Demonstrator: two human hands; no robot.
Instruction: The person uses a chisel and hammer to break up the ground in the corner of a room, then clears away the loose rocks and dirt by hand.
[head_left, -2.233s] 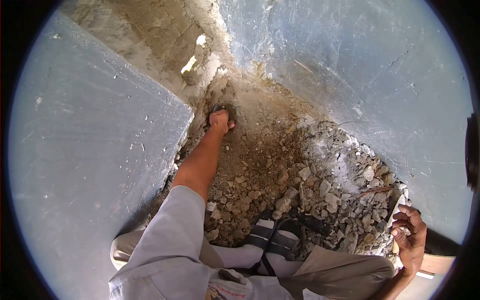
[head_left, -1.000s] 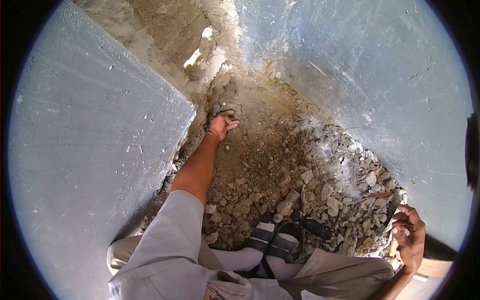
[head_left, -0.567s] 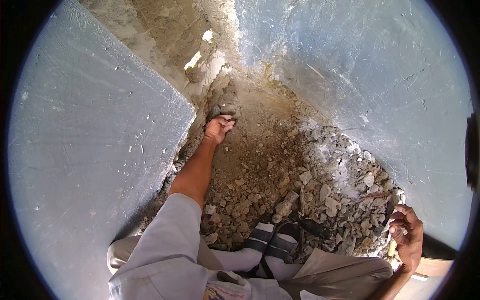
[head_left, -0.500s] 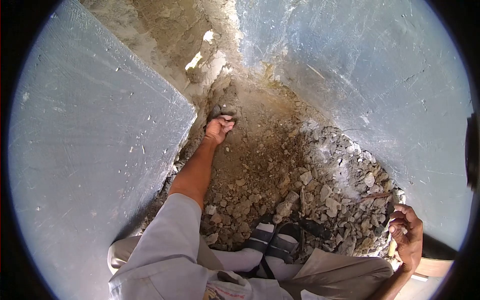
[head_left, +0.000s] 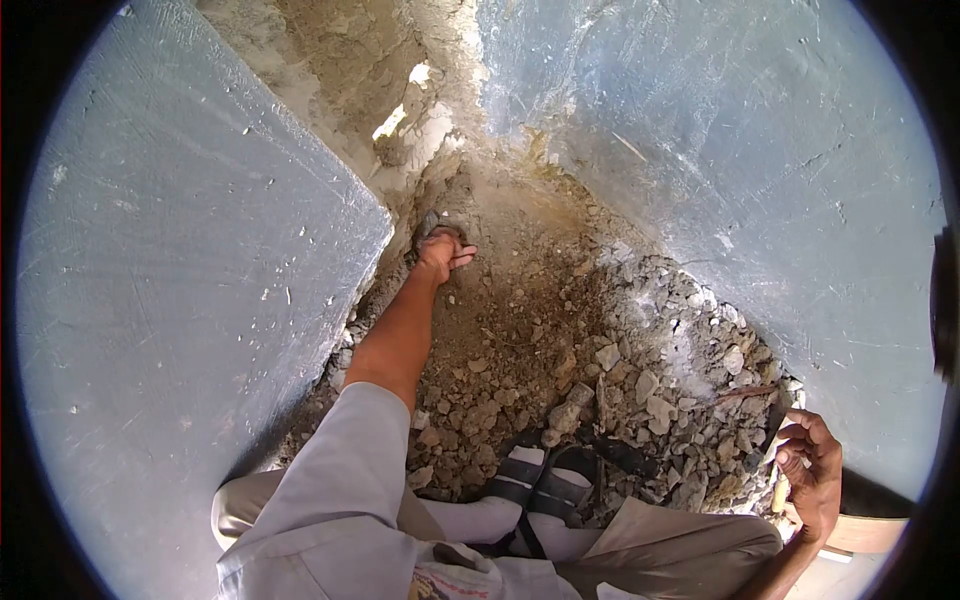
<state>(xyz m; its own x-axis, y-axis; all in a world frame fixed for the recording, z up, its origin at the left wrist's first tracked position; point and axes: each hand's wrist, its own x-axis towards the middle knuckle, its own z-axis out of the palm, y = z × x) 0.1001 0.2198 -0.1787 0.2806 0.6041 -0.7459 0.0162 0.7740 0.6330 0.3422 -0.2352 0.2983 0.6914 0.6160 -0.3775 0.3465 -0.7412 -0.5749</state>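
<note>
Left wall: its broken edge (head_left: 388,222) stands beside the reaching forearm; best, I judge, to keep wrist and sleeve off that rough edge, elbow low.
Left hand: the hand (head_left: 438,250) is down at the head of the hollow, fingers partly curled, two of them pointing right; whether they pinch anything I cannot tell; working by feel seems wise, fingertips shallow and gentle, since sharp bits may sit in the dirt.
Grey lump: it (head_left: 430,218) lies just beyond the left hand, close to the knuckles; a grip from its sides would likely suit it better than a pull from above.
Dirt: the finer soil (head_left: 520,235) spreads right of the left hand; light strokes should raise less dust.
Long stone: it (head_left: 570,410) lies near the sandals (head_left: 520,470), well apart from the left hand, toward the body.
Rubble: the loose pieces (head_left: 660,412) lie right of the left hand and nearer the body, up to the right hand; shifting footing could make them roll.
Right hand: the hand (head_left: 815,470) is half curled at the rubble's edge, beside a small yellowish piece (head_left: 780,494); whether it grips this I cannot tell.
</note>
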